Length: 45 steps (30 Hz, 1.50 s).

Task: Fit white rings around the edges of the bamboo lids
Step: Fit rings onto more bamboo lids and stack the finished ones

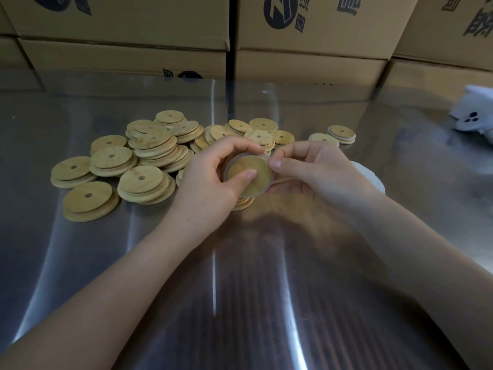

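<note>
I hold one round bamboo lid above the steel table, tilted toward me. My left hand grips it from the left, thumb pressed on its face. A thin white ring runs along the lid's upper rim. My right hand pinches the ring and lid at the right edge. A heap of bamboo lids, each with a small hole, lies just behind and to the left of my hands. Two more lids sit apart at the right.
The shiny steel table reaches toward me. Stacked cardboard boxes wall off the back. A white pile peeks from behind my right wrist. A white object lies at the far right edge.
</note>
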Motion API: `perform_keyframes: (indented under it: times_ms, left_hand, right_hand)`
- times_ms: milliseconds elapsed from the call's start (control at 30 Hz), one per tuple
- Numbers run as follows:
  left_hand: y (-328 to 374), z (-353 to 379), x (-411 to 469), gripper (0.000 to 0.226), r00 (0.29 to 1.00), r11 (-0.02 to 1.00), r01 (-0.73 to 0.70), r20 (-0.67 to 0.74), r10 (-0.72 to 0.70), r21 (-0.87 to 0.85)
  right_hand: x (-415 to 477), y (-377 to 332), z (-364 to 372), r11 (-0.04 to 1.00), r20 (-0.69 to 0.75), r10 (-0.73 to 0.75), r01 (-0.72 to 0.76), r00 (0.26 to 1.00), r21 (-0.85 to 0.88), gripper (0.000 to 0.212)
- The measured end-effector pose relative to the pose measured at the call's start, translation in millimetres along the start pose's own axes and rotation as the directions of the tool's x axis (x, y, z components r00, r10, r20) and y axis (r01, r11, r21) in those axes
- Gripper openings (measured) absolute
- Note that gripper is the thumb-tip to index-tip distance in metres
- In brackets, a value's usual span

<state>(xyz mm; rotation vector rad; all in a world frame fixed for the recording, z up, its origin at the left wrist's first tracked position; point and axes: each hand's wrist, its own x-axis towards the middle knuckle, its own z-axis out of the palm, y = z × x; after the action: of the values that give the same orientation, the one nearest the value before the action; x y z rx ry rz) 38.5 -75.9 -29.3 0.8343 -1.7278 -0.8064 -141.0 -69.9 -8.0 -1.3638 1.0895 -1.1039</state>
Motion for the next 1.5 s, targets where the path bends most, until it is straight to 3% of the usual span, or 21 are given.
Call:
perform_keyframes:
  times_ms: [300, 433, 633, 933, 1167, 1300, 1500]
  left_hand:
    - [-3.6, 1.6, -1.1, 0.035, 0.999, 0.997, 0.051, 0.001, -0.051, -0.060]
    - [-5.4, 1.8, -0.4, 0.033, 0.989, 0.971, 0.128, -0.049, -0.140, -0.200]
    - [-5.5, 1.3, -0.5, 0.032, 0.970, 0.900, 0.181, -0.081, -0.231, -0.397]
    - [-2.8, 1.9, -1.1, 0.034, 0.964, 0.900, 0.179, -0.111, -0.241, -0.398]
    - [-4.4, 1.9, -0.8, 0.041, 0.958, 0.885, 0.198, -0.109, -0.266, -0.421]
    - [-4.2, 5.7, -2.4, 0.031, 0.943, 0.923, 0.156, -0.225, -0.245, -0.353]
    - [-5.0, 5.3, -2.4, 0.021, 0.935, 0.926, 0.136, -0.262, -0.237, -0.352]
  right_hand:
    - [-0.1, 3.5, -1.6, 0.996, -0.074, -0.070, 0.067, 0.995, -0.051, 0.010]
    - [-0.8, 6.5, 0.9, 0.983, -0.098, -0.175, 0.169, 0.980, -0.067, 0.007]
    - [-0.9, 8.5, 1.5, 0.980, -0.056, -0.200, 0.199, 0.978, -0.024, 0.017]
    - [-1.0, 8.5, -1.9, 0.980, -0.011, -0.198, 0.198, 0.980, -0.023, 0.020]
    - [1.0, 9.7, 0.2, 0.983, -0.065, -0.159, 0.164, 0.985, 0.080, 0.022]
    - [2.1, 10.0, -0.7, 0.979, -0.103, -0.168, 0.178, 0.980, 0.102, 0.026]
    - [3.9, 16.0, -2.8, 0.976, -0.067, -0.185, 0.191, 0.981, 0.106, 0.027]
